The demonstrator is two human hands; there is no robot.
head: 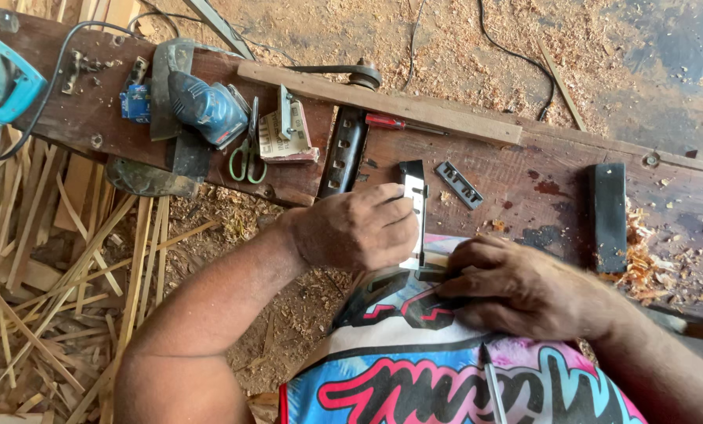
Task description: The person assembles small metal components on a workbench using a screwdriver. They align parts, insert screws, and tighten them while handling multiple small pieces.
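1. Closest to the camera, I see a bright printed shirt [445, 369] in pink, light blue and black filling the bottom centre, with a thin grey rod [493, 385] lying across it.
2. Just above the shirt, my right hand [524, 290] lies palm down with its fingers curled onto a dark metal piece [428, 274] at the shirt's upper edge. I cannot tell how firmly they press it.
3. My left hand [359, 228] is closed in a loose fist, pinching a narrow silver metal blade plate [416, 206]. The plate stands lengthwise away from me, its far end resting on the workbench [540, 188] and its near end meeting the dark metal piece under the right fingers.
4. Just beyond the plate, a small dark slotted metal bar [459, 185] lies at an angle on the bench, apart from both hands.
5. To the right, a black rectangular block [608, 216] lies on the bench, with orange wood shavings [646, 267] beside it.
6. Left of the left hand, a long black slotted strip [343, 153] lies tilted on the board. Beside it are folded sandpaper sheets [287, 137], green-handled scissors [247, 157] and a blue power sander [206, 106].
7. Farther back, a red-handled screwdriver [390, 122] lies against a long wooden batten [383, 102].
8. Thin wood offcuts [45, 298] are heaped on the ground at left, and sawdust [445, 47] covers the far floor.
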